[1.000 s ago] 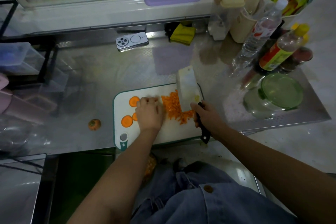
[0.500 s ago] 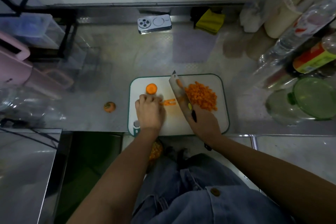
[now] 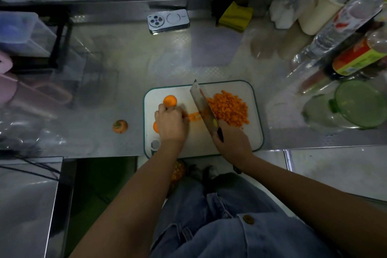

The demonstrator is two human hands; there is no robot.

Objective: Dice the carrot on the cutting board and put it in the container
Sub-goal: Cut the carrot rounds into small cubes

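A white cutting board (image 3: 254, 132) with a green rim lies on the steel counter. A pile of diced carrot (image 3: 229, 109) covers its right half. My right hand (image 3: 232, 140) grips the cleaver (image 3: 202, 107), whose blade stands edge-down on thin carrot strips (image 3: 193, 116) at the board's middle. My left hand (image 3: 171, 124) has curled fingers pressing those strips down, just left of the blade. A carrot slice (image 3: 170, 100) lies beyond my left hand and another (image 3: 155, 127) peeks out at its left. A glass container with a green lid (image 3: 356, 107) stands at the right.
A carrot top (image 3: 120, 126) lies on the counter left of the board. A phone (image 3: 168, 20) and a yellow cloth (image 3: 235, 16) sit at the back. Bottles (image 3: 345, 33) crowd the back right. A black rack (image 3: 60, 37) with plastic boxes stands at the left.
The cleaver came down from flat beside the diced pile to stand edge-down on the strips. My view shifted downward. In the last half second hardly anything moved.
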